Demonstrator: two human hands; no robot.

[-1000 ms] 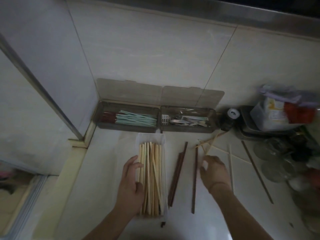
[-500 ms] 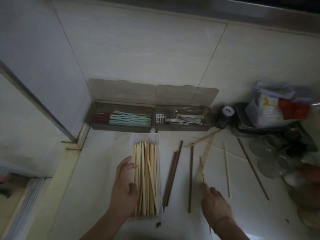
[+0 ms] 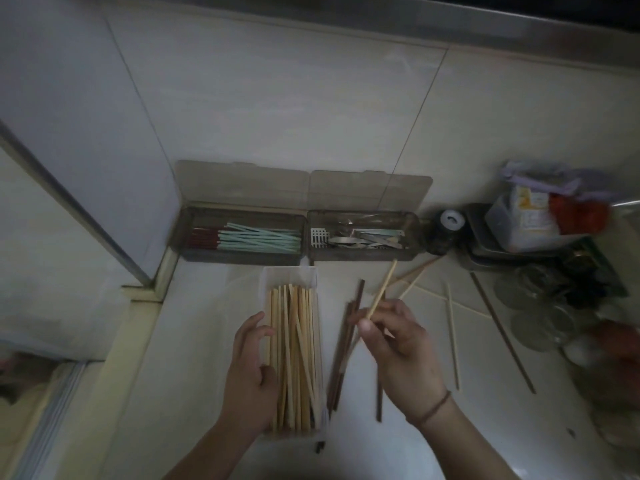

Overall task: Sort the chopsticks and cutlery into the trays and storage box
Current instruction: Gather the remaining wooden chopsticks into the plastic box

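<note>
Chopstick [image 3: 382, 289] pinched in right hand [image 3: 398, 344]

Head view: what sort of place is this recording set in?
Most likely a home kitchen counter: tiled wall behind, lidded storage box with metal cutlery and green chopsticks, glass jars crowded at the right.
</note>
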